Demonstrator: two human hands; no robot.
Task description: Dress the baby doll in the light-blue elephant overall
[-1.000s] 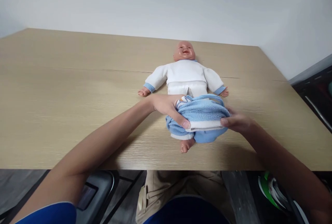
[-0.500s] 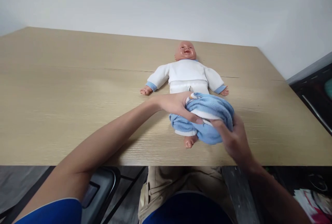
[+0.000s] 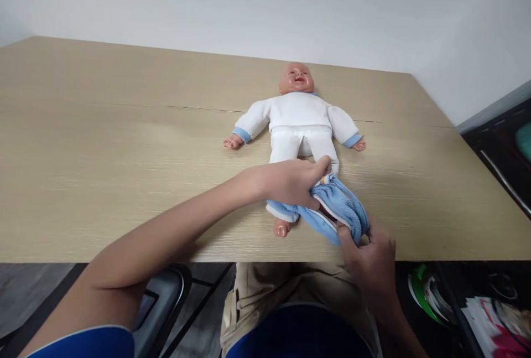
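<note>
Head cam: right hand [image 3: 370, 261] has its grip pinched on the near end of the pants [image 3: 346, 206], left hand [image 3: 292, 182] on the far end, so they slant between, one cuff round the doll's [image 3: 301, 112] ankle. Left's nearer the doll, lying head-away on the table [image 3: 124, 153].

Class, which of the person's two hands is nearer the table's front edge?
The right hand, gripping the blue garment's near end; the left hand lies farther from it, across the doll's legs.
</note>
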